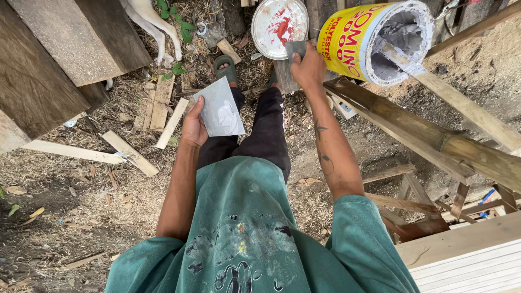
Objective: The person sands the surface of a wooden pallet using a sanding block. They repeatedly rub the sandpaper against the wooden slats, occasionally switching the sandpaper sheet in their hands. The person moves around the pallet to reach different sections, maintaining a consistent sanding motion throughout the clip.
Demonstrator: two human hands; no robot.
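Head view: person standing, seen from above.
Left hand [194,126]: grasping a grey flat board [220,107] by its edge.
Right hand [308,68]: clenched on a putty scraper [294,49] over the red-smeared lid [279,20].
Yellow can [374,40]: just beside, lying open.

the left hand [194,126] is holding a pale grey-blue flat plate [220,107] smeared with a whitish patch, and the right hand [308,69] is gripping a dark grey scraper [296,50] against a white round lid [279,20] that is showing red blotches. the big can [374,40] is showing a bright yellow side with red lettering and a crusty white-grey rim and inside, while the t-shirt [255,233] is reading teal green with dark, yellowish and pale paint flecks over a black print. the trousers [260,133] are looking black, the sandal [225,68] dull green, the bamboo pole [429,133] olive-brown, and the planks [59,54] weathered grey-brown over straw-coloured shavings.
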